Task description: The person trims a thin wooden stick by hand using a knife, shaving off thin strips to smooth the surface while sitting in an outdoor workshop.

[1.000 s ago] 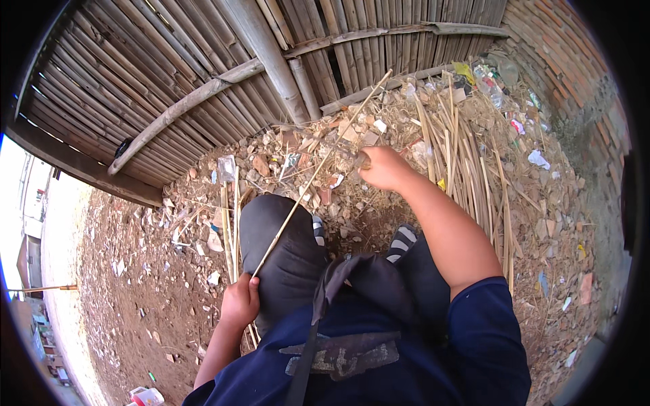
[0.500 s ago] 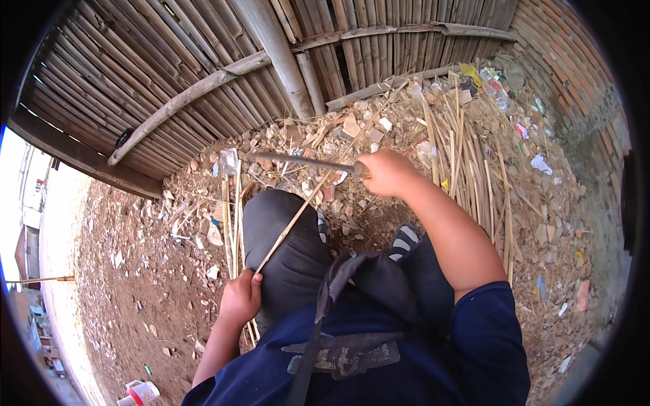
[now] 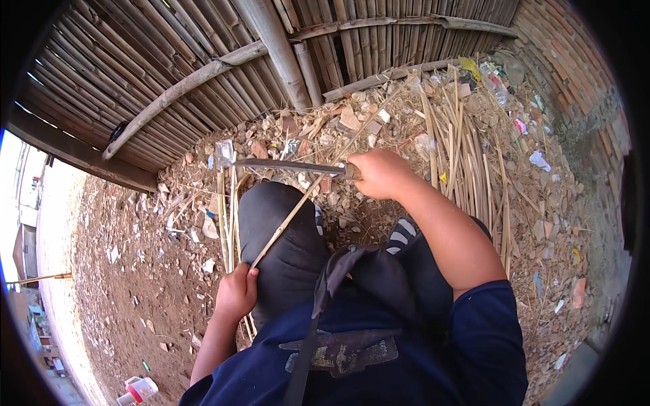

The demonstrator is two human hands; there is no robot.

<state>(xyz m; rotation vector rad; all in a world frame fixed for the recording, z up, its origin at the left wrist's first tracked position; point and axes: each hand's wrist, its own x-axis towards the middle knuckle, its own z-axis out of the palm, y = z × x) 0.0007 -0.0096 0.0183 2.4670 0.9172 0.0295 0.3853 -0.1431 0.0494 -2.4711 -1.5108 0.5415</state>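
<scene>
A long thin bamboo strip (image 3: 291, 215) slants from beside my left knee up toward the bamboo wall. Its near end is gripped in my left hand (image 3: 236, 292), thumb along the top. My right hand (image 3: 380, 174) is wrapped round the short handle of a large dark-bladed knife (image 3: 288, 165). The blade points left and lies across the strip, just beyond my left knee; whether it touches the strip I cannot tell. More pale bamboo strips (image 3: 228, 216) lie on the ground beside my left leg, partly hidden by it.
A pile of bamboo strips (image 3: 464, 162) lies to the right, near a brick wall (image 3: 575, 74). A bamboo wall (image 3: 203, 47) rises ahead. Stones and litter cover the dirt ground (image 3: 128, 271). At the lower left stands a white and red plastic container (image 3: 140, 390).
My right hand and the knife have shifted slightly left and a little nearer, and the blade now shows broader. My left hand still holds the strip by my knee.
</scene>
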